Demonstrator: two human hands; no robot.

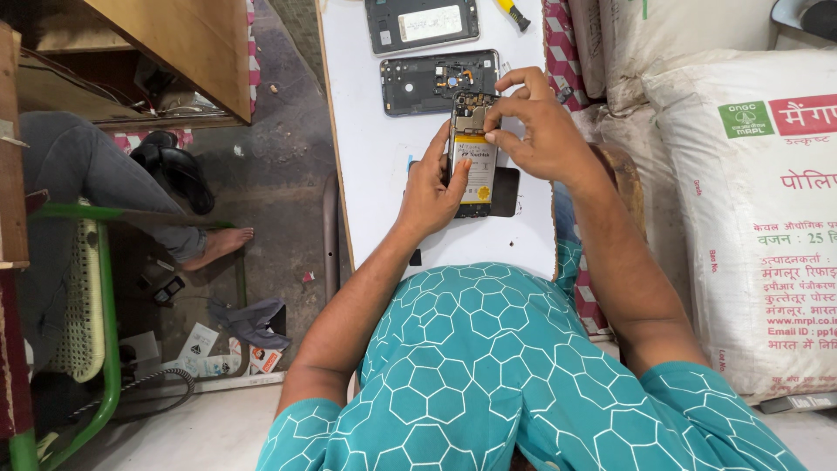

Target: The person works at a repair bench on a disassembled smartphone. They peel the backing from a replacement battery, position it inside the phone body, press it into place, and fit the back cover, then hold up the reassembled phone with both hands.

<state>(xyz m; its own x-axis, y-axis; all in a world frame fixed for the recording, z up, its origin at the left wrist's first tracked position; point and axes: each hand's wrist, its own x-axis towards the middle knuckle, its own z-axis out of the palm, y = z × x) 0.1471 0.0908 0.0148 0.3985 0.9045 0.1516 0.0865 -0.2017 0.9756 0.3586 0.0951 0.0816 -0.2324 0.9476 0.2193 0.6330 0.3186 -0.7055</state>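
Opened smartphone (475,157), battery and circuit board exposed: held above white bench (375,157). Left hand (429,196) clamped on its left edge; right hand (540,131) pinching its upper right. Beyond it on the bench: dark mid-frame (427,85), back cover (421,23). White sacks (741,218) to the right.

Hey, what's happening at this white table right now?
A person in a teal patterned shirt holds an opened phone with its battery showing over a narrow white table. The left hand grips the phone from the side, while the right hand pinches at its upper end. Beyond it lie a dark phone frame and another phone part. Large white sacks stand at the right.
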